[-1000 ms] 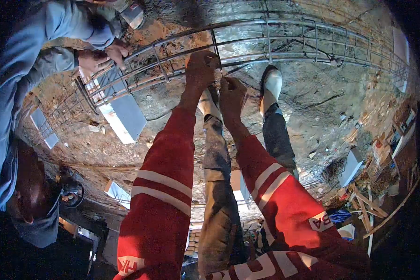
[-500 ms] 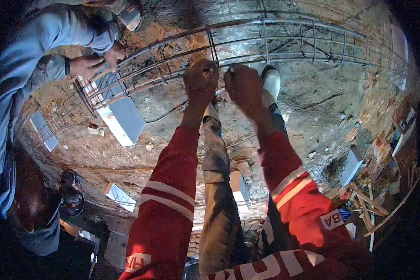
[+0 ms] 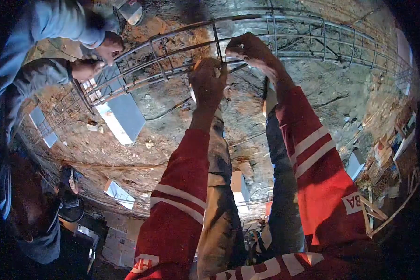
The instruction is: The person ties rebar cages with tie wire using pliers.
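A long rebar cage point(image 3: 172, 49), made of steel bars with square stirrups around them, stretches across the upper view. My left hand point(image 3: 207, 81) is closed at the lower bars, its thumb and fingers meeting at the bottom end of a stirrup point(image 3: 216, 39). Just right of that stirrup, my right hand point(image 3: 254, 52) reaches over the bars with its fingers curled in a pinch. Whatever lies between those right fingertips is too small to make out. On the left, a co-worker's hands point(image 3: 86, 69) are at the cage's near end.
A pale block point(image 3: 121, 119) lies beneath the cage's left end. More blocks point(image 3: 120, 194) are spread over the rough dirt ground point(image 3: 172, 135). Wooden scraps point(image 3: 375, 210) are piled at right. The co-worker's sleeve point(image 3: 42, 77) fills the upper left. My legs point(image 3: 219, 186) stand below the cage.
My right hand has moved up and over the bars, away from the left hand. My left hand stays by the same stirrup. The co-worker's hands have shifted slightly at the cage end.
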`<state>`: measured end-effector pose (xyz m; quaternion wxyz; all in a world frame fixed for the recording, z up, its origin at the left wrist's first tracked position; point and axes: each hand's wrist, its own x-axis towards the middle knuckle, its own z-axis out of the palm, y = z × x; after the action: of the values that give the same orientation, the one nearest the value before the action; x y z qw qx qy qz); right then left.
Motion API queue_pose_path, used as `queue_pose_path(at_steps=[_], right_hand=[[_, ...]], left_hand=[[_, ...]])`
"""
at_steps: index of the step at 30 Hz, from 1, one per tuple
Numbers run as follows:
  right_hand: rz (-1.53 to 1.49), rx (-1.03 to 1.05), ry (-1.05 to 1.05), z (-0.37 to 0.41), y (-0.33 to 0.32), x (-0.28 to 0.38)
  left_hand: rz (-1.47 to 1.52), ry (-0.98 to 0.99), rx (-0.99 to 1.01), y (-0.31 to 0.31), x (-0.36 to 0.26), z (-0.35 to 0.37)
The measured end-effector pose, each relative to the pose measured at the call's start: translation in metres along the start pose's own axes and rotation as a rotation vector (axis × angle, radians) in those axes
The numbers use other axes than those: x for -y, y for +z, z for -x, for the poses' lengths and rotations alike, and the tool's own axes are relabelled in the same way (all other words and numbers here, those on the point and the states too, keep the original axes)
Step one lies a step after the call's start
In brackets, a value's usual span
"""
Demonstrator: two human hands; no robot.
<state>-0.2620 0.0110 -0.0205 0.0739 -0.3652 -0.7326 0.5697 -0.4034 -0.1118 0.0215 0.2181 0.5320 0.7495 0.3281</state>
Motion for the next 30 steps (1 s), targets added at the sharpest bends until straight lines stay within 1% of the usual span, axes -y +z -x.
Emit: queue_pose_path(at_steps=[1, 2, 3, 4, 5, 6, 7, 8, 9, 10, 11, 12, 13, 14, 15, 16, 18, 20, 21, 22, 23, 24, 25, 26, 27, 28, 29, 30], right_hand=[[0.097, -0.053, -0.113, -0.002, 0.007, -0.005], [0.097, -0.058, -0.111, -0.006, 0.02, -0.032], [0.047, -0.087, -0.041, -0.016, 0.032, -0.056], [-0.008, -0.112, 0.031, -0.02, 0.035, -0.05], [0.231, 0.043, 0.138, -0.027, 0.026, -0.045], [0.094, 0.032, 0.021, -0.02, 0.02, -0.043], [0.321, 0.012, 0.287, -0.018, 0.016, -0.013], [0.547, -0.01, 0.554, -0.013, 0.015, 0.03], [0.67, -0.081, 0.55, 0.001, 0.018, 0.055], [0.746, -0.486, 0.44, 0.016, 0.036, 0.058], [0.535, -0.588, 0.408, 0.036, 0.035, 0.07], [0.374, -0.607, 0.392, 0.052, 0.051, 0.054], [0.039, -0.547, 0.434, 0.069, 0.068, 0.038], [-0.295, -0.479, 0.471, 0.077, 0.075, 0.036], [-0.3, -0.483, 0.474, 0.078, 0.082, 0.031], [-0.43, -0.481, 0.454, 0.076, 0.088, 0.025], [-0.697, -0.466, 0.4, 0.059, 0.096, 0.022], [-0.962, -0.444, 0.359, 0.049, 0.105, 0.015], [-0.283, -0.424, 0.306, 0.039, 0.111, -0.003], [-0.275, -0.426, 0.308, 0.047, 0.122, -0.015], [-0.057, -0.611, 0.394, 0.055, 0.116, 0.011], [0.163, -0.793, 0.474, 0.062, 0.11, 0.035], [0.194, -0.876, 0.467, 0.07, 0.107, 0.048], [0.195, -0.878, 0.463, 0.076, 0.111, 0.057], [0.134, -0.879, 0.463, 0.08, 0.119, 0.065], [0.071, -0.877, 0.467, 0.08, 0.126, 0.07], [0.035, -0.913, 0.475, 0.08, 0.15, 0.058], [0.029, -0.911, 0.478, 0.076, 0.158, 0.06]], left_hand=[[0.015, -0.023, 0.01, 0.0, -0.001, -0.001], [0.027, -0.045, 0.022, 0.001, 0.001, 0.0], [-0.024, 0.029, -0.025, 0.006, 0.007, 0.001], [-0.029, 0.031, -0.021, 0.005, 0.005, 0.001], [-0.071, 0.064, -0.052, 0.006, 0.002, 0.002], [-0.107, 0.099, -0.084, 0.007, -0.003, 0.003], [-0.142, 0.059, -0.064, 0.005, -0.007, 0.004], [-0.133, 0.064, -0.065, 0.007, -0.007, 0.003], [-0.139, 0.051, -0.079, 0.01, -0.005, 0.005], [-0.148, 0.039, -0.097, 0.012, -0.004, 0.005], [-0.095, -0.044, -0.081, 0.011, -0.007, 0.005], [-0.099, -0.038, -0.087, 0.009, -0.01, 0.004], [-0.092, -0.058, -0.073, 0.007, -0.012, 0.003], [-0.083, -0.077, -0.056, 0.008, -0.011, 0.004], [-0.143, 0.01, -0.087, 0.009, -0.008, 0.001], [-0.145, 0.015, -0.083, 0.01, -0.008, 0.003], [-0.085, -0.057, -0.084, 0.008, -0.01, 0.003], [-0.119, -0.077, -0.094, 0.007, -0.011, 0.005], [-0.121, -0.048, -0.111, 0.008, -0.009, 0.005], [-0.118, -0.019, -0.132, 0.01, -0.01, 0.005], [-0.101, -0.1, -0.126, 0.018, -0.007, 0.009], [-0.092, -0.098, -0.13, 0.019, -0.012, 0.009], [-0.077, -0.124, -0.162, 0.018, -0.018, 0.012], [-0.063, -0.147, -0.196, 0.015, -0.021, 0.013], [-0.103, -0.077, -0.187, 0.012, -0.021, 0.014], [-0.105, -0.076, -0.188, 0.009, -0.021, 0.015], [-0.016, -0.146, -0.126, 0.003, -0.024, 0.015], [0.073, -0.215, -0.064, -0.001, -0.022, 0.017]])
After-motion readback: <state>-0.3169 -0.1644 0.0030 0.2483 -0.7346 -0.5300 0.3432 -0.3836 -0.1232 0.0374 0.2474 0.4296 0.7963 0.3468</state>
